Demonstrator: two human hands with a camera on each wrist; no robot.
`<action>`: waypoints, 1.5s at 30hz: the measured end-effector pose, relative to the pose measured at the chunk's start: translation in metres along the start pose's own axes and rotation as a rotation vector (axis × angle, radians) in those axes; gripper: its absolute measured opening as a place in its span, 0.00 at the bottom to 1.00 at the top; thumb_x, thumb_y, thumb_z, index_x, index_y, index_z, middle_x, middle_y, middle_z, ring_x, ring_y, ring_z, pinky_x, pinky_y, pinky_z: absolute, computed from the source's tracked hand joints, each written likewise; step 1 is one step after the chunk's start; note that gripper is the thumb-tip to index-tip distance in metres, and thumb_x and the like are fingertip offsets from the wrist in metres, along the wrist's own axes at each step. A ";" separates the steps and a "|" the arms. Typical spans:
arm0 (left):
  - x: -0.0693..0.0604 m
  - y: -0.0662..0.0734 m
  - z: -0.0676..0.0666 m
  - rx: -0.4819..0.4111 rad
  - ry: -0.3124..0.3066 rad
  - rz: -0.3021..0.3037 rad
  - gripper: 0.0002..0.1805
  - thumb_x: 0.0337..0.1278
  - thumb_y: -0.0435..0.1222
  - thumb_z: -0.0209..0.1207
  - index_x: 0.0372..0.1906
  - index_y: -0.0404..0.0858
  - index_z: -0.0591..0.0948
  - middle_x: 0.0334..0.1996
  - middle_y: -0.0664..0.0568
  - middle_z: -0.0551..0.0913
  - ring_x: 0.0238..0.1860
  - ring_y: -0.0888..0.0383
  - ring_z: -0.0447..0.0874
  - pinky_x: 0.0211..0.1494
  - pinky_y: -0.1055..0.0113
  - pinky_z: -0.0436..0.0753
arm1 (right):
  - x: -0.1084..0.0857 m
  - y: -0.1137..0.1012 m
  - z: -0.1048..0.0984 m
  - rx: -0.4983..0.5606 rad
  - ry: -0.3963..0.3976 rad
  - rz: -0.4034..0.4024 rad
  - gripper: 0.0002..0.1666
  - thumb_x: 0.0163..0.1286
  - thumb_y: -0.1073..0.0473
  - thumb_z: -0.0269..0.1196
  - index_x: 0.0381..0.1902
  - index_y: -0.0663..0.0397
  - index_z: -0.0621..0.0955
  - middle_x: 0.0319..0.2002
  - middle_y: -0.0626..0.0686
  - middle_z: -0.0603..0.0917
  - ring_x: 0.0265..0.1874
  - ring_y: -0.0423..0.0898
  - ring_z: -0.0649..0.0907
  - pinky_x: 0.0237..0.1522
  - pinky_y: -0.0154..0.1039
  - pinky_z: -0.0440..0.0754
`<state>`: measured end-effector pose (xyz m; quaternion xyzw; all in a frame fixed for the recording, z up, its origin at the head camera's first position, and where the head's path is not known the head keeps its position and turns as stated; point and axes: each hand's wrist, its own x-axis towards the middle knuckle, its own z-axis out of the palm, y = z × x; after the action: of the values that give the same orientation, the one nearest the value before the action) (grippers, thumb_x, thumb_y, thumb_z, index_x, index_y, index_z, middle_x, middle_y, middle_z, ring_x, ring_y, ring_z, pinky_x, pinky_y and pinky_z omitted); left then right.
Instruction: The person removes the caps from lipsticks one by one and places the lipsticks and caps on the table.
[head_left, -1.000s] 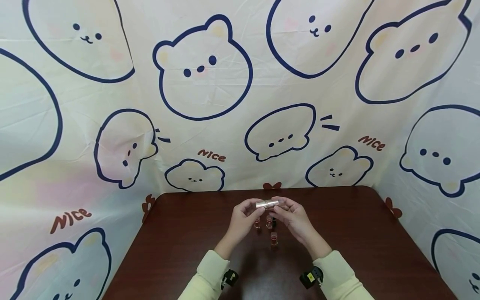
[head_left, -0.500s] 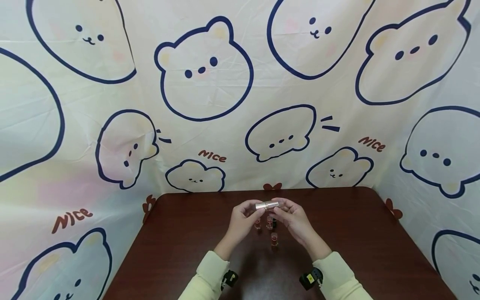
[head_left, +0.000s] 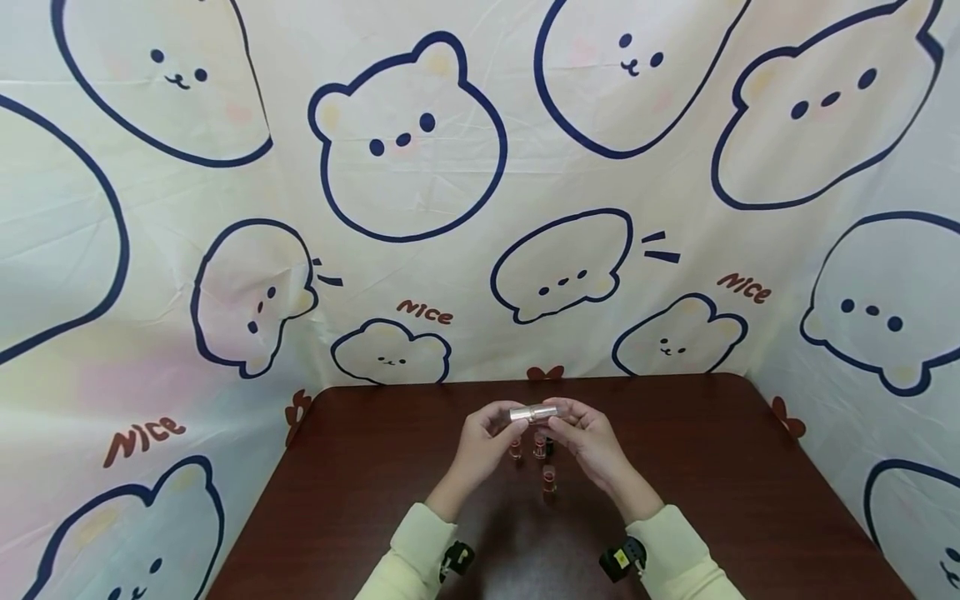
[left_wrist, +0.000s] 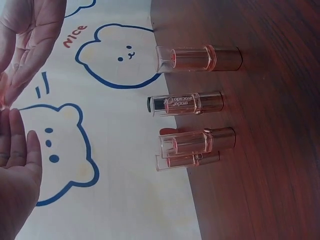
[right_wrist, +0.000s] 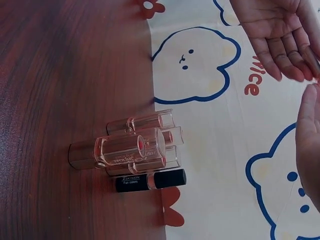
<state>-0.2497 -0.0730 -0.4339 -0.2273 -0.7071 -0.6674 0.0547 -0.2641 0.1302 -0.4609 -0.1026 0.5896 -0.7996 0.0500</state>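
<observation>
Both hands hold one shiny, pale metallic lipstick point(head_left: 533, 413) lengthwise above the table, one at each end. The left hand point(head_left: 486, 435) pinches its left end between thumb and fingers. At the other end, the right hand point(head_left: 587, 437) grips it the same way. In the right wrist view the left hand point(right_wrist: 280, 37) is at the top, with part of the lipstick point(right_wrist: 311, 61) at the frame edge. Below the hands, several lipsticks with clear caps stand upright, including the front lipstick point(head_left: 550, 480) and a left lipstick point(head_left: 515, 448). A black tube point(right_wrist: 150, 180) stands behind them.
The dark brown wooden table point(head_left: 375, 500) ends at a cloth wall point(head_left: 465, 275) printed with bear outlines, which also closes off both sides. Each wrist carries a small black camera, such as the right camera point(head_left: 622, 560).
Almost nothing differs. Both hands stay on the lipstick, and the whole view has shifted by only a few pixels.
</observation>
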 end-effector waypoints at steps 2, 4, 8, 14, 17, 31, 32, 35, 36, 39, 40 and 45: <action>0.000 0.000 -0.003 -0.009 0.017 0.004 0.12 0.62 0.28 0.61 0.48 0.25 0.80 0.38 0.40 0.84 0.35 0.51 0.83 0.40 0.66 0.82 | 0.001 0.000 -0.004 -0.003 -0.001 -0.027 0.21 0.68 0.61 0.64 0.56 0.64 0.77 0.49 0.55 0.84 0.49 0.50 0.84 0.52 0.43 0.78; 0.000 0.000 -0.007 -0.011 0.042 0.007 0.12 0.62 0.28 0.61 0.47 0.24 0.80 0.39 0.39 0.84 0.37 0.59 0.82 0.43 0.65 0.82 | 0.001 -0.001 -0.009 -0.010 -0.002 -0.056 0.22 0.68 0.61 0.63 0.57 0.66 0.75 0.50 0.55 0.84 0.49 0.49 0.83 0.53 0.43 0.77; 0.000 0.001 -0.014 -0.006 0.071 0.010 0.12 0.61 0.27 0.61 0.46 0.24 0.80 0.40 0.36 0.83 0.38 0.62 0.81 0.44 0.68 0.80 | 0.001 -0.004 -0.016 -0.018 -0.029 -0.089 0.28 0.70 0.60 0.62 0.60 0.73 0.70 0.52 0.55 0.83 0.51 0.49 0.83 0.54 0.44 0.77; -0.001 0.001 -0.018 -0.023 0.083 -0.003 0.12 0.60 0.27 0.62 0.46 0.22 0.79 0.43 0.34 0.83 0.40 0.61 0.81 0.46 0.67 0.80 | 0.000 -0.008 -0.023 -0.004 -0.021 -0.075 0.31 0.69 0.58 0.63 0.62 0.73 0.68 0.54 0.56 0.82 0.53 0.49 0.82 0.54 0.44 0.77; -0.001 0.000 -0.020 -0.027 0.103 -0.011 0.13 0.59 0.26 0.62 0.46 0.22 0.79 0.42 0.35 0.83 0.39 0.62 0.81 0.45 0.67 0.80 | -0.001 -0.009 -0.027 -0.007 -0.013 -0.075 0.28 0.69 0.58 0.63 0.61 0.69 0.71 0.56 0.58 0.81 0.53 0.48 0.81 0.54 0.43 0.77; -0.006 -0.004 -0.038 -0.064 0.157 -0.025 0.11 0.57 0.23 0.62 0.44 0.20 0.79 0.39 0.37 0.84 0.35 0.62 0.83 0.41 0.69 0.82 | -0.007 -0.021 -0.060 -0.055 0.017 -0.098 0.23 0.71 0.59 0.61 0.60 0.64 0.74 0.53 0.52 0.83 0.53 0.46 0.82 0.53 0.42 0.77; -0.007 -0.004 -0.040 -0.060 0.159 -0.026 0.11 0.57 0.24 0.62 0.44 0.21 0.79 0.39 0.37 0.84 0.35 0.62 0.83 0.41 0.70 0.81 | -0.008 -0.021 -0.062 -0.058 0.022 -0.098 0.24 0.71 0.59 0.61 0.60 0.65 0.73 0.53 0.52 0.83 0.53 0.46 0.82 0.53 0.42 0.77; -0.008 -0.005 -0.044 -0.046 0.174 -0.039 0.11 0.58 0.24 0.62 0.44 0.21 0.79 0.39 0.36 0.84 0.35 0.62 0.83 0.41 0.69 0.82 | -0.009 -0.023 -0.069 -0.069 0.036 -0.099 0.25 0.71 0.59 0.61 0.61 0.67 0.72 0.53 0.52 0.83 0.52 0.45 0.82 0.52 0.41 0.77; -0.008 -0.009 -0.045 -0.050 0.187 -0.040 0.11 0.58 0.24 0.62 0.44 0.22 0.80 0.39 0.36 0.84 0.35 0.61 0.83 0.41 0.69 0.82 | -0.010 -0.024 -0.071 -0.070 0.039 -0.099 0.24 0.71 0.59 0.61 0.61 0.66 0.72 0.53 0.52 0.83 0.52 0.45 0.82 0.52 0.41 0.77; -0.010 -0.009 -0.047 -0.051 0.211 -0.052 0.11 0.57 0.24 0.63 0.43 0.21 0.79 0.38 0.36 0.84 0.34 0.62 0.83 0.41 0.70 0.82 | -0.013 -0.026 -0.079 -0.075 0.049 -0.096 0.23 0.72 0.58 0.60 0.60 0.65 0.73 0.52 0.51 0.84 0.52 0.45 0.82 0.52 0.41 0.77; -0.011 -0.009 -0.048 -0.051 0.218 -0.055 0.11 0.56 0.23 0.63 0.43 0.20 0.79 0.37 0.36 0.84 0.34 0.62 0.83 0.40 0.71 0.82 | -0.014 -0.026 -0.081 -0.074 0.052 -0.096 0.24 0.72 0.58 0.60 0.61 0.66 0.73 0.52 0.50 0.84 0.53 0.46 0.82 0.53 0.41 0.76; -0.011 -0.013 -0.052 -0.051 0.231 -0.053 0.11 0.56 0.22 0.62 0.43 0.19 0.78 0.34 0.43 0.85 0.33 0.63 0.82 0.38 0.72 0.81 | -0.017 -0.029 -0.090 -0.079 0.072 -0.090 0.27 0.72 0.58 0.60 0.63 0.70 0.70 0.52 0.50 0.84 0.54 0.47 0.81 0.53 0.41 0.76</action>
<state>-0.2562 -0.1259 -0.4446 -0.1315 -0.6846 -0.7081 0.1126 -0.2665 0.2263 -0.4605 -0.1021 0.6170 -0.7802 -0.0116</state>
